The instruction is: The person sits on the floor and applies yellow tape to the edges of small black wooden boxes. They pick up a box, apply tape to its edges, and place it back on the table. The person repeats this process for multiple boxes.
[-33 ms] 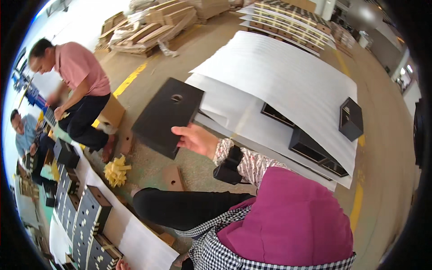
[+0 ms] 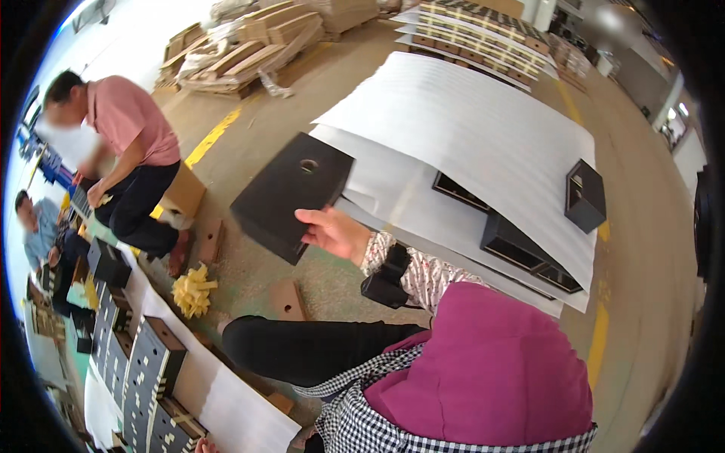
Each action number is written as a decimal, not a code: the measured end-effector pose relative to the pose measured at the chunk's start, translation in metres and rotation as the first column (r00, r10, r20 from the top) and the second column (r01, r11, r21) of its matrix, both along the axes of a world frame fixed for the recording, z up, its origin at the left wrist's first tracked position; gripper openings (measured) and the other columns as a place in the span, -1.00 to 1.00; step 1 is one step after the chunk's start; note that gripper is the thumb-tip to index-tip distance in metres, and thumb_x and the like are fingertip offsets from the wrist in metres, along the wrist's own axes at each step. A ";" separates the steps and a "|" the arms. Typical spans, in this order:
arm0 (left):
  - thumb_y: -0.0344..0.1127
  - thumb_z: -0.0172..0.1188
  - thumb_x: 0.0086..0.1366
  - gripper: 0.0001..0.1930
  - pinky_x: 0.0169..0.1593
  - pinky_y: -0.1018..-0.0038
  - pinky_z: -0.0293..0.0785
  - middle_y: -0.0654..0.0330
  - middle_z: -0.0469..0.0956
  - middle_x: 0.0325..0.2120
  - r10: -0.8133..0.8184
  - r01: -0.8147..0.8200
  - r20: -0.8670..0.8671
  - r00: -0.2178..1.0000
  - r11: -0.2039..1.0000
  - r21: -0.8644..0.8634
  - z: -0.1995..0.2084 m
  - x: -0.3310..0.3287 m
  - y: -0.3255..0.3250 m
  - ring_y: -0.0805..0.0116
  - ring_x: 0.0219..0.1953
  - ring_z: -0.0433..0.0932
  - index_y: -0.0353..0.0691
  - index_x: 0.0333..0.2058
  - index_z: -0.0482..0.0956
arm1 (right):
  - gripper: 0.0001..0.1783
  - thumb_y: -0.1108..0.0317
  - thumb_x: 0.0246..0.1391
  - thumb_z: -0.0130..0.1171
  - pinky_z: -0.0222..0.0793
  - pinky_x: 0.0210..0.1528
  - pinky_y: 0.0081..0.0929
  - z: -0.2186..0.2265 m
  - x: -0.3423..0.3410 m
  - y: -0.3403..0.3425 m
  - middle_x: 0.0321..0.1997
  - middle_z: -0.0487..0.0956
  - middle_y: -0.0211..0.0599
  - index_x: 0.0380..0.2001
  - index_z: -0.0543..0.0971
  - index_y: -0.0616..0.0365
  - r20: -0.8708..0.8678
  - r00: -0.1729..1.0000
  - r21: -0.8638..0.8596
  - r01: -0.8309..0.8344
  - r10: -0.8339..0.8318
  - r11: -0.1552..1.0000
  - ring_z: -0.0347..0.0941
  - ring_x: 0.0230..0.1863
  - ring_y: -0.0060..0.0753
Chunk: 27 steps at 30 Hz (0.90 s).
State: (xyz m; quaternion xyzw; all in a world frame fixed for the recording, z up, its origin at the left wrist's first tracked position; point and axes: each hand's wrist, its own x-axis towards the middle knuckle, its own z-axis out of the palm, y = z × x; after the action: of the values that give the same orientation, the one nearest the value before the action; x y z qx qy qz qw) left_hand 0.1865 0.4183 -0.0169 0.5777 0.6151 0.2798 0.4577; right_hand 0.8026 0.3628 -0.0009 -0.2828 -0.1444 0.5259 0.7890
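In front of me, my right hand grips a black box by its near edge, thumb on top. The box is held up off the floor, tilted, with a round hole in its upper face. Only a few fingertips of my left hand show at the lower edge, beside a black box with pale tape strips; the rest of that hand is out of view. More taped black boxes stand in rows at the left on a white foam sheet.
White foam sheets cover a stack at the right; black boxes show under them, and another black box sits on top. Crumpled yellow tape and a brown board lie on the floor. Two people work at the left.
The black box in my right hand has shifted slightly to the right and turned a little. My left fingertips stay by the taped box.
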 end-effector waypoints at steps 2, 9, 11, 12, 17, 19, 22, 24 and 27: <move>-0.21 -0.13 0.37 -0.60 0.05 0.34 0.35 0.06 0.41 -0.02 0.078 -0.073 0.058 0.995 0.993 -0.096 -0.014 -0.012 0.016 0.20 0.01 0.43 -0.26 0.11 0.30 | -0.78 0.36 0.04 0.23 0.43 -0.10 -0.46 -0.028 0.028 -0.026 -0.19 0.56 -0.39 -0.23 0.51 0.11 -0.111 0.991 -0.041 0.075 -0.079 0.996 0.47 -0.18 -0.50; -0.38 -0.18 0.36 -0.64 -0.09 0.39 0.46 0.04 0.37 0.01 -0.058 0.053 -0.034 0.998 0.988 -0.142 0.017 0.061 0.054 0.19 -0.02 0.45 -0.20 0.12 0.29 | -0.85 0.40 0.02 0.25 0.39 -0.03 -0.45 -0.096 0.067 -0.075 -0.24 0.54 -0.38 -0.32 0.50 0.11 -0.351 0.791 -0.158 0.478 -0.501 0.864 0.44 -0.20 -0.42; -0.42 -0.17 0.34 -0.64 -0.10 0.39 0.47 0.03 0.36 0.01 -0.199 0.197 -0.139 0.970 0.980 -0.030 0.019 0.069 0.061 0.19 -0.02 0.46 -0.22 0.10 0.31 | -0.85 0.41 0.02 0.24 0.39 -0.04 -0.46 -0.110 0.079 -0.091 -0.25 0.54 -0.39 -0.33 0.50 0.09 -0.353 0.732 -0.206 0.547 -0.583 0.811 0.44 -0.20 -0.42; -0.45 -0.15 0.33 -0.65 -0.11 0.38 0.48 0.03 0.35 0.01 -0.338 0.371 -0.269 0.902 0.925 0.082 0.014 0.061 0.069 0.19 -0.02 0.46 -0.24 0.09 0.32 | -0.86 0.41 0.02 0.24 0.39 -0.04 -0.46 -0.117 0.082 -0.101 -0.25 0.54 -0.40 -0.34 0.50 0.08 -0.354 0.699 -0.233 0.577 -0.621 0.783 0.44 -0.21 -0.42; -0.54 -0.10 0.28 -0.64 -0.09 0.39 0.48 -0.01 0.32 0.01 -0.445 0.487 -0.277 0.851 0.867 0.105 -0.002 0.060 0.099 0.17 -0.02 0.45 -0.34 0.06 0.35 | -0.87 0.40 0.04 0.22 0.41 -0.06 -0.44 -0.147 0.087 -0.139 -0.23 0.54 -0.45 -0.32 0.50 0.05 -0.329 0.631 -0.269 0.651 -0.703 0.710 0.45 -0.20 -0.43; -0.47 -0.07 0.31 -0.65 -0.05 0.36 0.46 -0.01 0.34 0.01 -0.353 0.361 -0.160 0.922 0.932 0.019 0.001 0.075 0.102 0.15 0.00 0.44 -0.35 0.07 0.33 | -0.86 0.39 0.06 0.21 0.41 -0.05 -0.44 -0.152 0.083 -0.150 -0.21 0.55 -0.45 -0.29 0.50 0.04 -0.374 0.612 -0.292 0.636 -0.697 0.714 0.45 -0.18 -0.44; -0.35 -0.04 0.33 -0.63 0.04 0.28 0.39 -0.01 0.36 0.03 -0.156 0.162 0.093 0.983 0.984 -0.069 0.009 0.098 0.100 0.13 0.02 0.42 -0.35 0.08 0.33 | -0.88 0.39 0.08 0.19 0.40 0.00 -0.42 -0.151 0.080 -0.158 -0.20 0.54 -0.41 -0.29 0.49 0.06 -0.352 0.628 -0.303 0.625 -0.694 0.719 0.46 -0.14 -0.45; -0.25 -0.01 0.34 -0.60 0.11 0.24 0.31 0.01 0.38 0.04 -0.169 0.176 0.084 0.982 0.982 -0.076 0.014 0.103 0.099 0.14 0.06 0.39 -0.32 0.09 0.33 | -0.85 0.38 0.06 0.22 0.40 -0.01 -0.42 -0.149 0.089 -0.159 -0.23 0.53 -0.40 -0.30 0.48 0.08 -0.353 0.624 -0.262 0.649 -0.697 0.714 0.45 -0.17 -0.43; -0.25 0.00 0.34 -0.60 0.11 0.25 0.31 0.02 0.38 0.02 -0.159 0.166 0.101 0.982 0.983 -0.073 0.014 0.107 0.098 0.13 0.08 0.38 -0.33 0.08 0.33 | -0.82 0.36 0.04 0.25 0.36 0.05 -0.40 -0.155 0.107 -0.164 -0.16 0.51 -0.37 -0.32 0.46 0.10 -0.346 0.606 -0.206 0.696 -0.716 0.688 0.41 -0.13 -0.43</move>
State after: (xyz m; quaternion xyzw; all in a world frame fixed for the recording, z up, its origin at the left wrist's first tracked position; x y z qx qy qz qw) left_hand 0.2934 0.5166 -0.0032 0.5932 0.5544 0.2434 0.5306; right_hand 0.9099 0.1992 -0.1562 -0.2225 0.1563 0.2214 0.9365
